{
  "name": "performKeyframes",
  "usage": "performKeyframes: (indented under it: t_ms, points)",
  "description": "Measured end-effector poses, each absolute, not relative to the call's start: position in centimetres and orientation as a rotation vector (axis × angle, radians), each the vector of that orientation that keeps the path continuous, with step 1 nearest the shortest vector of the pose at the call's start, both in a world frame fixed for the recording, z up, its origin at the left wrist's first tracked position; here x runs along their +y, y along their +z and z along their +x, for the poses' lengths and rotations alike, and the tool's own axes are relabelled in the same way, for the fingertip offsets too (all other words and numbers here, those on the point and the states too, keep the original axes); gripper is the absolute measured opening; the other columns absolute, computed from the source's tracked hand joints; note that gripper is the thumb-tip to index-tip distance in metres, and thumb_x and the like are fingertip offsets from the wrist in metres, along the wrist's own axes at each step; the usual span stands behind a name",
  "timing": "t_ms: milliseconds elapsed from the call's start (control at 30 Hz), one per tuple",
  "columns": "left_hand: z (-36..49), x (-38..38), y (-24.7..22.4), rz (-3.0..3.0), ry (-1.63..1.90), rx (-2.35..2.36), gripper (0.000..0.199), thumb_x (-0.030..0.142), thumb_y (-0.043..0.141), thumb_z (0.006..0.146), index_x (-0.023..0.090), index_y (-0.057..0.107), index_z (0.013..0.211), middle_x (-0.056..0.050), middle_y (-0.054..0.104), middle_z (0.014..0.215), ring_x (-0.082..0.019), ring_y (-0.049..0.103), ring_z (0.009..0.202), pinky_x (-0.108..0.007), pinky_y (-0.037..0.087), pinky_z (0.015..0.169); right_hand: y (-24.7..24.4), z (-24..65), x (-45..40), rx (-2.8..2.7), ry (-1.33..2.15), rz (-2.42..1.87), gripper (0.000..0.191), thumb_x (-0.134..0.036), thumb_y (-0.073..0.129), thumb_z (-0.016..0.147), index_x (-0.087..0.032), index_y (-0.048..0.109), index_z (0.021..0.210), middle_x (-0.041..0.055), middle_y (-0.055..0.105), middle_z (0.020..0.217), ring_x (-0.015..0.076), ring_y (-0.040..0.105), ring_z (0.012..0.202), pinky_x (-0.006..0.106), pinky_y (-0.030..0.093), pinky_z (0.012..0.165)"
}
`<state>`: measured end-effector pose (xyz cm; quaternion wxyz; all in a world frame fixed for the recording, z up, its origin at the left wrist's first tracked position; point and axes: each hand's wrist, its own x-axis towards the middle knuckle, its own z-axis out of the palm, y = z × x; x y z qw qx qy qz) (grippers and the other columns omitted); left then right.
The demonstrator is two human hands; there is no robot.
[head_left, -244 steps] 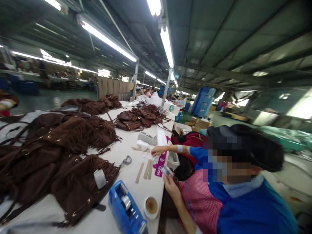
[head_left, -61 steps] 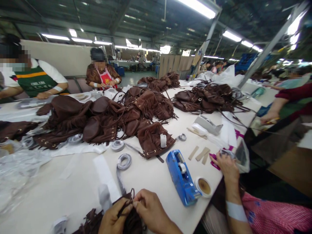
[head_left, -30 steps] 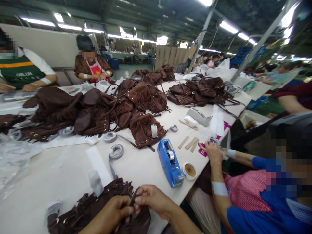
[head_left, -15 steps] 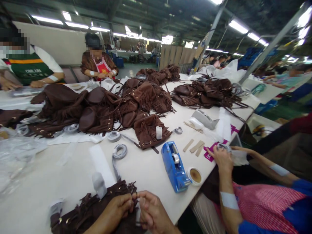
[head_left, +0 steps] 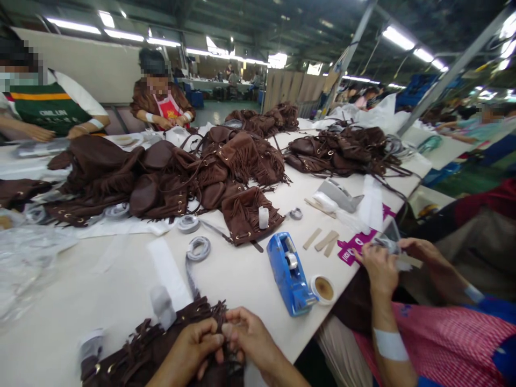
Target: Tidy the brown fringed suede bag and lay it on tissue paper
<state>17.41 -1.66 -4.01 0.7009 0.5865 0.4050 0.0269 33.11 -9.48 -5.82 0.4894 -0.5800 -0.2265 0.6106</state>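
Note:
A dark brown fringed bag (head_left: pixel 133 355) with gold eyelets lies at the table's front edge, directly under both hands. My left hand (head_left: pixel 197 346) is closed in a pinch at the bag's fringe. Close beside it, fingertips nearly touching, my right hand (head_left: pixel 250 338) pinches too; what lies between its fingers is too small to name. A wrapped grey-white roll (head_left: pixel 163 306) rests against the bag's upper edge, and another wrapped piece (head_left: pixel 92 346) is at its left end. Right of my hands stands a blue tape dispenser (head_left: pixel 290 277), with a tape roll (head_left: pixel 323 289) beside it.
Brown fringed bags (head_left: pixel 169 177) are heaped across the table (head_left: pixel 133 290). Coiled wrapped straps (head_left: pixel 198 249) lie nearer. At the right, a co-worker's hands (head_left: pixel 379 269) handle something wrapped in clear plastic near purple cards (head_left: pixel 355 247). Two people work across the table.
My hands have shifted slightly at the fringe, and my right fingers have curled in. The co-worker's hands at the right have moved right, showing more of the purple cards.

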Motion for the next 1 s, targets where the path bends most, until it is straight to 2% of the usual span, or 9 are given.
performKeyframes:
  t_ms: [133, 300, 400, 500, 600, 700, 867, 933, 1000]
  points:
    - [17.2, -1.4, -4.1, 1.255, 0.082, 0.877, 0.053, 0.070, 0.067, 0.070, 0.020, 0.049, 0.075, -0.001, 0.071, 0.068, -0.005, 0.041, 0.035, -0.021, 0.021, 0.038, -5.0, 32.5, -9.4, -0.639, 1.318, -1.407, 0.025, -0.038, 0.072, 0.076, -0.016, 0.060, 0.078, -0.0044, 0.052, 0.060, 0.0090, 0.044, 0.055, 0.020, 0.032, 0.052]
    - [17.4, -1.1, -4.0, 1.236, 0.158, 0.874, 0.051, 0.069, 0.061, 0.077, 0.019, 0.053, 0.081, -0.001, 0.071, 0.069, -0.005, 0.044, 0.035, -0.020, 0.023, 0.039, -3.8, 33.0, -9.2, -0.742, 1.285, -1.468, 0.013, -0.030, 0.064, 0.080, -0.017, 0.062, 0.079, -0.0035, 0.056, 0.061, 0.0116, 0.049, 0.058, 0.022, 0.036, 0.056]
    - [17.5, -1.0, -3.4, 1.244, 0.179, 0.935, 0.052, 0.072, 0.061, 0.076, 0.021, 0.052, 0.078, 0.005, 0.060, 0.050, -0.007, 0.040, 0.033, -0.021, 0.022, 0.039, -3.6, 32.9, -9.2, -0.851, 1.208, -1.585, 0.010, -0.026, 0.059, 0.084, -0.018, 0.063, 0.082, -0.0018, 0.061, 0.066, 0.0134, 0.055, 0.062, 0.023, 0.038, 0.059]
    - [16.9, -0.8, -2.6, 1.315, 0.233, 0.966, 0.049, 0.067, 0.061, 0.081, 0.018, 0.059, 0.081, 0.008, 0.047, 0.039, -0.008, 0.040, 0.039, -0.020, 0.027, 0.047, -3.9, 32.8, -9.2, -1.011, 0.965, -1.810, 0.008, -0.016, 0.056, 0.083, -0.018, 0.062, 0.077, -0.0006, 0.062, 0.071, 0.0139, 0.056, 0.067, 0.023, 0.036, 0.062]
    - [15.8, -0.8, -2.3, 1.260, 0.233, 0.802, 0.044, 0.061, 0.063, 0.084, 0.017, 0.064, 0.082, 0.002, 0.063, 0.060, -0.005, 0.043, 0.041, -0.020, 0.025, 0.049, -4.8, 32.4, -8.8, -0.920, 1.092, -1.921, 0.014, -0.010, 0.051, 0.083, -0.018, 0.059, 0.074, -0.0035, 0.056, 0.059, 0.0122, 0.052, 0.055, 0.022, 0.034, 0.054]
    - [14.8, -0.9, -2.6, 1.175, 0.175, 0.636, 0.044, 0.060, 0.066, 0.082, 0.017, 0.063, 0.077, -0.002, 0.069, 0.075, -0.005, 0.047, 0.042, -0.021, 0.025, 0.045, -5.8, 31.8, -8.0, -0.820, 1.181, -1.958, 0.017, -0.005, 0.050, 0.078, -0.018, 0.057, 0.069, -0.0050, 0.052, 0.054, 0.0110, 0.049, 0.050, 0.021, 0.031, 0.051]
    - [13.6, -1.1, -2.8, 1.174, 0.121, 0.545, 0.041, 0.057, 0.071, 0.080, 0.017, 0.065, 0.075, -0.003, 0.067, 0.072, -0.011, 0.056, 0.054, -0.022, 0.038, 0.052, -6.3, 31.2, -7.1, -0.794, 1.122, -1.983, 0.017, -0.002, 0.057, 0.070, -0.018, 0.056, 0.062, -0.0042, 0.053, 0.058, 0.0114, 0.048, 0.059, 0.022, 0.028, 0.055]
    - [13.4, -0.9, -2.9, 1.196, 0.093, 0.500, 0.042, 0.059, 0.070, 0.079, 0.018, 0.065, 0.073, -0.003, 0.066, 0.071, -0.014, 0.059, 0.059, -0.023, 0.041, 0.052, -6.2, 31.1, -7.0, -0.780, 1.125, -1.967, 0.019, 0.000, 0.057, 0.068, -0.018, 0.056, 0.061, -0.0046, 0.051, 0.058, 0.0113, 0.046, 0.059, 0.023, 0.028, 0.055]
    - [13.6, -0.5, -3.2, 1.241, 0.122, 0.570, 0.042, 0.060, 0.066, 0.083, 0.018, 0.066, 0.077, -0.003, 0.067, 0.072, -0.013, 0.057, 0.059, -0.023, 0.041, 0.054, -6.1, 31.1, -7.1, -0.772, 1.154, -1.913, 0.018, 0.000, 0.057, 0.069, -0.017, 0.057, 0.064, -0.0049, 0.052, 0.060, 0.0108, 0.047, 0.060, 0.022, 0.029, 0.056]
